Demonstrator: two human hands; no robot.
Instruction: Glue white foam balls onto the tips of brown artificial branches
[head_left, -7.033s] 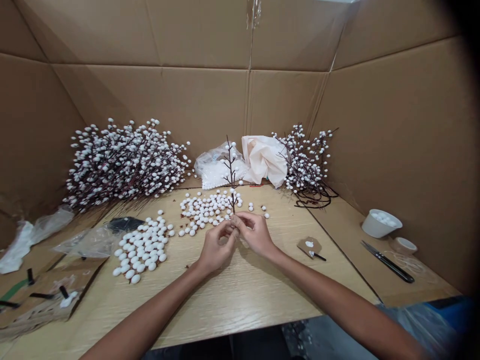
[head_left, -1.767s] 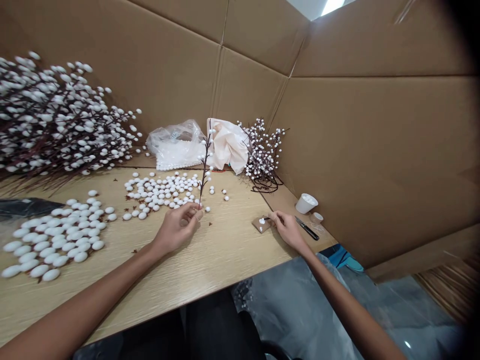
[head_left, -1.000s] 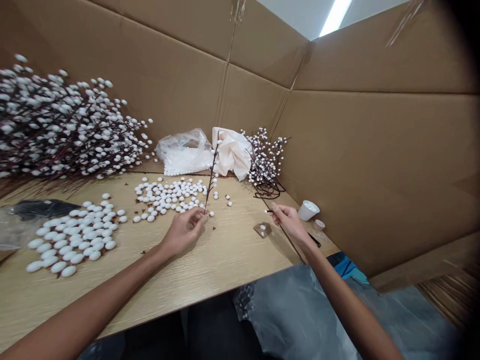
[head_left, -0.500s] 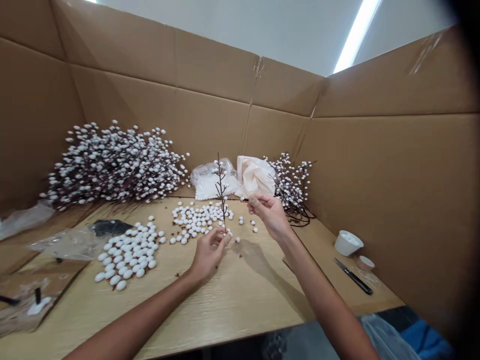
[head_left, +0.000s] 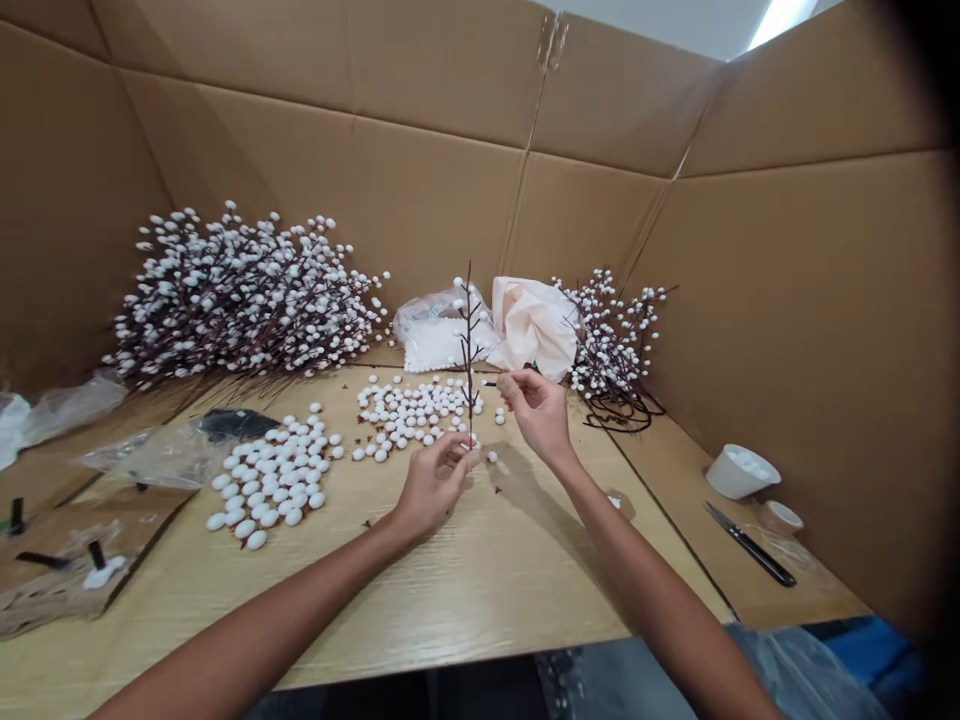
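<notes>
My left hand (head_left: 435, 482) is closed on the bottom end of a thin dark twig (head_left: 469, 345) and holds it upright over the wooden table (head_left: 480, 590). A few white beads sit on the twig's tips. My right hand (head_left: 537, 405) is raised beside the twig and pinches a small dark stick (head_left: 490, 383) whose tip points at the twig's middle. Loose white beads (head_left: 412, 410) lie just behind my hands. A second heap of beads (head_left: 268, 480) lies to the left.
A large pile of beaded branches (head_left: 240, 300) fills the back left, a smaller bunch (head_left: 615, 335) the back right. Between them lie a clear bead bag (head_left: 431, 335) and a peach bag (head_left: 536, 325). A white cup (head_left: 742, 470) and a knife (head_left: 750, 545) are at right. Cardboard walls enclose the table.
My right hand lifted the small stick from the cardboard scrap at the right and brought it up beside the twig. My left hand kept the twig upright.
</notes>
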